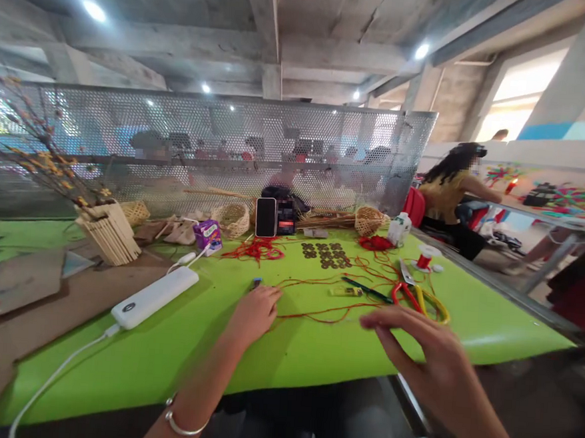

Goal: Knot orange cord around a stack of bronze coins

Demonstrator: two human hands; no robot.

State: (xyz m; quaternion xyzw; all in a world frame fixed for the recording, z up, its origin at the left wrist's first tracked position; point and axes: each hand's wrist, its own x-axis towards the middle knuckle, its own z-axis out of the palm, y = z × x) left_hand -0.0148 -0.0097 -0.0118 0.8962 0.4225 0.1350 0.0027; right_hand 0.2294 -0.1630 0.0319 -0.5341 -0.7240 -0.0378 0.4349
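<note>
My left hand (pixel 259 307) rests on the green table, fingers bent down and close together over red cord. Strands of the red cord (pixel 316 314) run out from under these fingers to the right. A small dark object with a blue end (pixel 256 283) lies just beyond the knuckles. My right hand (pixel 426 345), slightly blurred, hovers above the table's near right part. Its thumb and forefinger are apart, and no object shows between them. Beyond it lie scissors (pixel 410 290) with red and yellow handles, a dark green pen (pixel 368 289) and a yellow-green lighter (pixel 346 292).
Several dark knotted pieces (pixel 326 255) lie in rows mid-table. Behind them stand a phone (pixel 266 217) and baskets (pixel 231 219). A white power bank (pixel 155 297) with a cable lies left, near a stick vase (pixel 108 233). A perforated metal screen (pixel 218 134) closes the back. A person (pixel 447 196) sits at right.
</note>
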